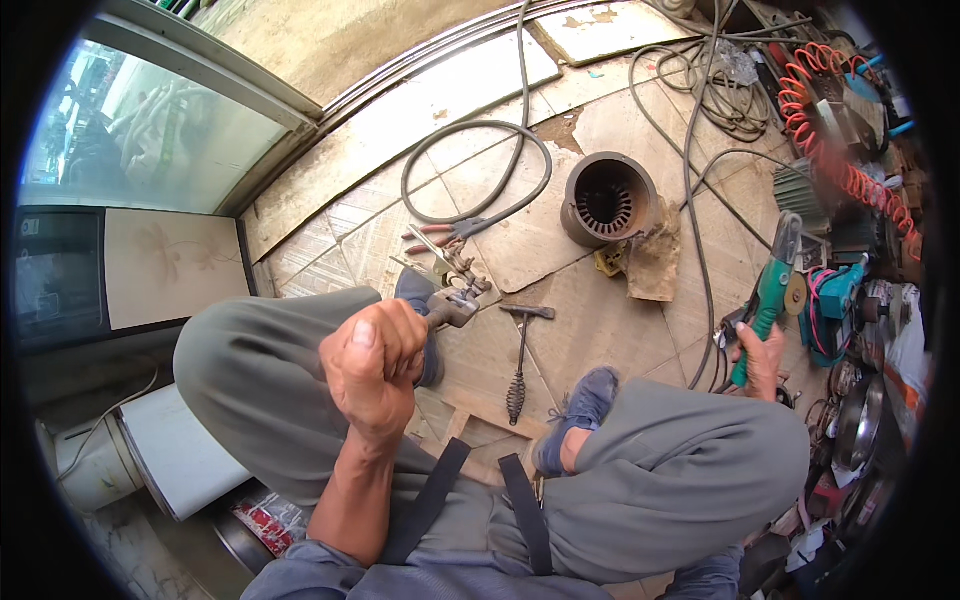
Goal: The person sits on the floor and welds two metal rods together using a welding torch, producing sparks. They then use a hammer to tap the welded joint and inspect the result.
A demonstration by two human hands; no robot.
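Observation:
My left hand [375, 365] is closed in a fist around the near end of a metal shaft with a forked, jointed far end [460, 300]. This piece points away from me, above the floor beside my left shoe. Over at the right, my right hand [762, 360] grips the lower body of a green angle grinder [772, 290]. The grinder stands tilted with its head up and a round disc [795, 295] at its side. Between my shoes lies a chipping hammer [527, 315] with a coiled-spring handle. My fingers hide the held end of the shaft.
A rusty hollow cylinder [608, 200] stands on the tiles beside a rough metal piece [655, 260]. A black cable [478, 125] loops near a red-handled clamp [450, 235]. More cables and an orange coiled hose [830, 150] run at right, beside heaped tools and parts [870, 390].

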